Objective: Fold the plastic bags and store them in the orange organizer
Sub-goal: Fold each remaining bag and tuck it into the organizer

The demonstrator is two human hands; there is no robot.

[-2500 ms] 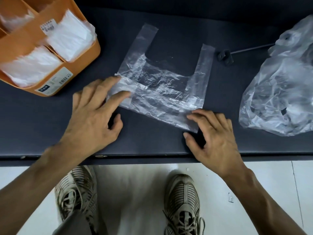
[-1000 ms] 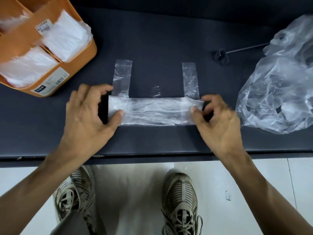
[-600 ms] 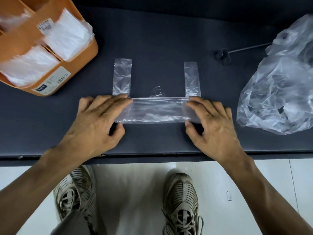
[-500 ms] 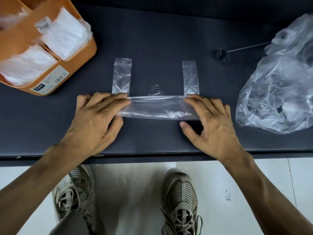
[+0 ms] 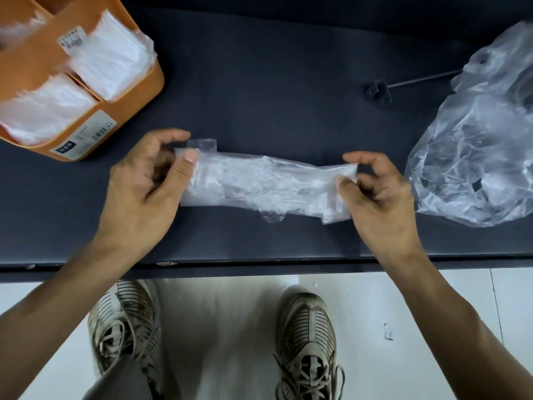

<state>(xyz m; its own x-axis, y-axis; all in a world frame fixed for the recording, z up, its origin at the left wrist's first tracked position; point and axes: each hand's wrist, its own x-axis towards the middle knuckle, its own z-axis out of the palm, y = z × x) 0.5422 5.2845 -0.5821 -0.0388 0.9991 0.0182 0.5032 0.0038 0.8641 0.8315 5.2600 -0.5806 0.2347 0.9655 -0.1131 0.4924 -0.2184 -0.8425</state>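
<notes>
With the left hand (image 5: 144, 189) and right hand (image 5: 377, 197) pinching its 2 ends near the worktop's front edge, the slippery folded bag (image 5: 265, 184) could spring open.

Dark surface (image 5: 288, 82); small black bracket with thin rod (image 5: 379, 92) at far right; worn sneakers (image 5: 307, 342) on pale floor (image 5: 225, 327).

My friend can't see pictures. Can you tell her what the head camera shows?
Two hands, left hand and right hand, pinch the ends of a folded clear plastic bag over a dark table. An orange organizer holding folded bags sits at left, crumpled bags at right.
</notes>
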